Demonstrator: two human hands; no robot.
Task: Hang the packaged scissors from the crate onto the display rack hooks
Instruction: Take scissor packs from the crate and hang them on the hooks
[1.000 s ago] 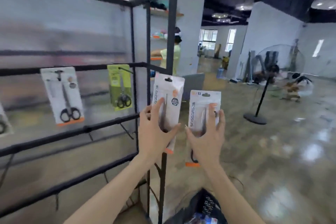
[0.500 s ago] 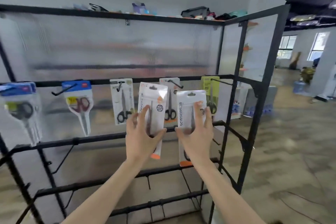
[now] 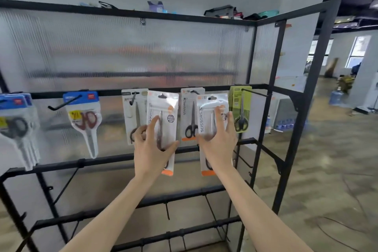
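Observation:
My left hand (image 3: 152, 147) grips a white scissors pack with an orange bottom edge (image 3: 163, 112), held upright in front of the black display rack (image 3: 266, 86). My right hand (image 3: 218, 143) holds a second white pack printed SCISSORS (image 3: 208, 108), also upright, a little to the right. Both packs are level with the hook rail, in front of packs hanging there: a white one (image 3: 133, 108), a black-handled pair (image 3: 191, 116) and a green pack (image 3: 240, 108). The crate is out of view.
Further left hang a red-handled pair under a blue header (image 3: 83, 116) and a blue-header bunch (image 3: 16, 125); a bare hook (image 3: 61, 104) juts out between them. Lower rails (image 3: 184, 194) carry bare hooks. Clutter lies on the rack's top. Open floor spreads to the right.
The view has swung left from the room to face the rack. Both hands, still holding their packs, have come up close to the hook rail.

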